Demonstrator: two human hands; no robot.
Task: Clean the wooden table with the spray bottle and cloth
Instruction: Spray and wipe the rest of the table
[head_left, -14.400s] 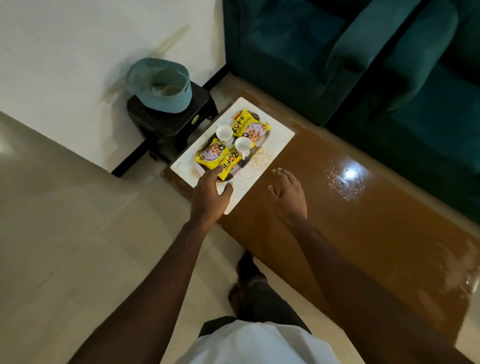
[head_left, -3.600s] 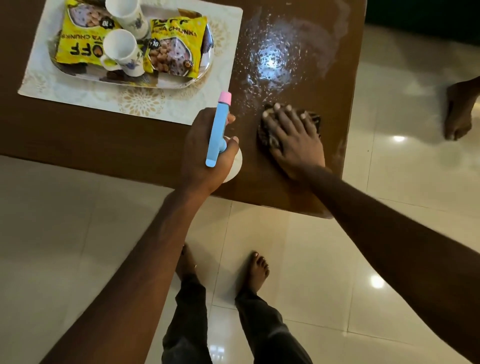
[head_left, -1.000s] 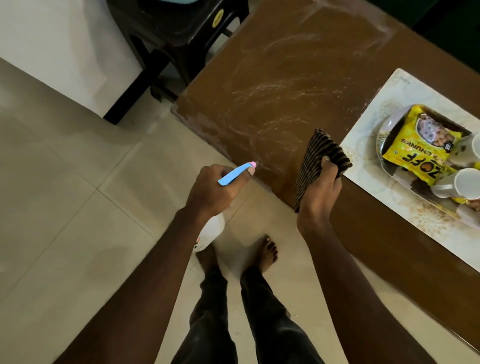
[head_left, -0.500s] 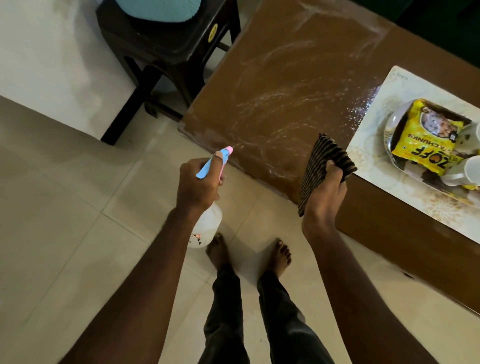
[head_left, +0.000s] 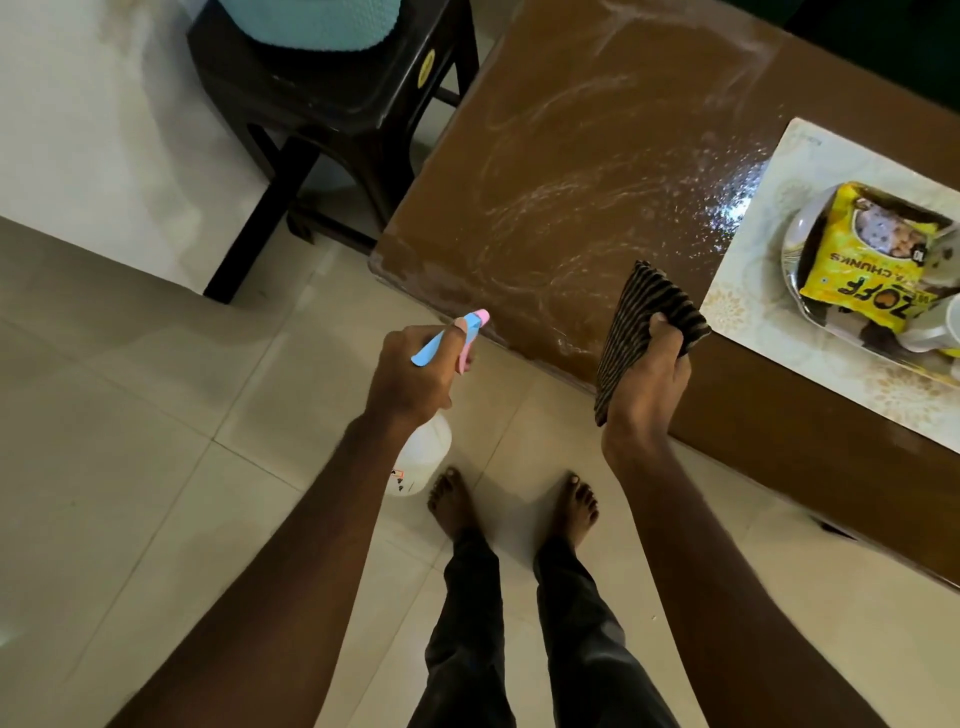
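The brown wooden table (head_left: 597, 171) fills the upper right, its left end streaked with wet smears and droplets. My left hand (head_left: 410, 374) grips the spray bottle (head_left: 423, 457), a white body with a blue and pink head whose nozzle points at the table's near corner. My right hand (head_left: 649, 379) holds the dark striped cloth (head_left: 641, 312) just above the table's near edge, the cloth hanging folded from my fingers.
A pale placemat (head_left: 769, 291) on the table's right carries a tray (head_left: 795, 244) with yellow snack packets (head_left: 872, 275) and a white cup (head_left: 935, 332). A dark stool (head_left: 332, 109) with a teal basket (head_left: 311, 21) stands left of the table. My bare feet stand on the tiled floor (head_left: 130, 441).
The left hand has brought the spray bottle up toward the table corner, nozzle now level. The right hand keeps the cloth raised by the near edge. More droplets glisten beside the placemat.
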